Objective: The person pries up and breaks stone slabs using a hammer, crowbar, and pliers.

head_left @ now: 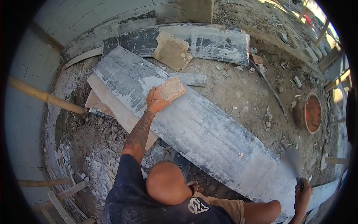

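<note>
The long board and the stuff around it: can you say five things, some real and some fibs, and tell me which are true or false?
1. The left hand grips a rough block. True.
2. The right hand holds nothing. False: the right hand holds a trowel, which looks blurry.
3. The long board is bright green all over. False: the long board is mostly grey.
4. A torn brown sheet overlaps the farther board. True.
5. The round basin stands on the long board. False: the round basin is on the ground, apart from it.
</note>
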### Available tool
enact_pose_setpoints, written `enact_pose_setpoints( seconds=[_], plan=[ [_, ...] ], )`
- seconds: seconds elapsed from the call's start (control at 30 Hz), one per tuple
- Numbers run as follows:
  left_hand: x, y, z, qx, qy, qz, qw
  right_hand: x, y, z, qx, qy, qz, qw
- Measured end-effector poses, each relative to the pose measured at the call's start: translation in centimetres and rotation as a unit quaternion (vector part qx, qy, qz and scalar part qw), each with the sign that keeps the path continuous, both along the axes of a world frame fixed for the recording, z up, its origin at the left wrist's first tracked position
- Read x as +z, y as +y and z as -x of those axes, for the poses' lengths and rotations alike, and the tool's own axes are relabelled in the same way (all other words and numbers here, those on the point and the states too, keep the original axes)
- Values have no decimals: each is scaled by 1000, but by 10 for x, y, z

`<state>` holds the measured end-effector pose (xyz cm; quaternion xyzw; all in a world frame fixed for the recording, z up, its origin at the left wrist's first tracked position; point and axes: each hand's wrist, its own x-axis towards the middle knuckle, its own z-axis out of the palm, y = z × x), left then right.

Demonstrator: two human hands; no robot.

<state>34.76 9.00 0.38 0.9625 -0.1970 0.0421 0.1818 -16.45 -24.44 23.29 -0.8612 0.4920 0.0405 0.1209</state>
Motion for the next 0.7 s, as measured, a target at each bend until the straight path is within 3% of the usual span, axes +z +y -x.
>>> enact_pose_setpoints(
  seconds=[0.03,0.1,0.13,0.2,0.27,0.4,0.43,0.5,0.57,0.67,0.7],
  plan=[
    [-1,0,-14,-23,11,-6,1000,6,8,-48,135,-2,70,988],
    [-7,3,-29,-36,26,-3,999,21,27,-152,242,-17,18,970],
    [-17,5,-34,-45,30,17,998,25,35,-196,359,-36,34,932],
    [-25,7,-38,-46,33,46,997,33,56,-278,435,-61,12,898],
    [-28,7,-32,-47,18,75,996,42,76,-352,421,-14,-57,905],
    [-25,3,-30,-7,49,83,995,17,109,-453,406,-260,-164,861],
    [-24,4,-29,-10,39,90,995,5,114,-473,413,-252,-163,860],
    [-25,2,-31,-8,24,102,994,-27,119,-512,344,-376,-257,821],
    [-30,1,-30,-2,33,110,993,-71,123,-547,369,-421,-212,801],
    [-32,0,-30,7,36,119,992,-109,157,-601,289,-604,-297,681],
    [-33,0,-30,10,26,127,991,-110,165,-617,288,-604,-298,681]
  ],
)
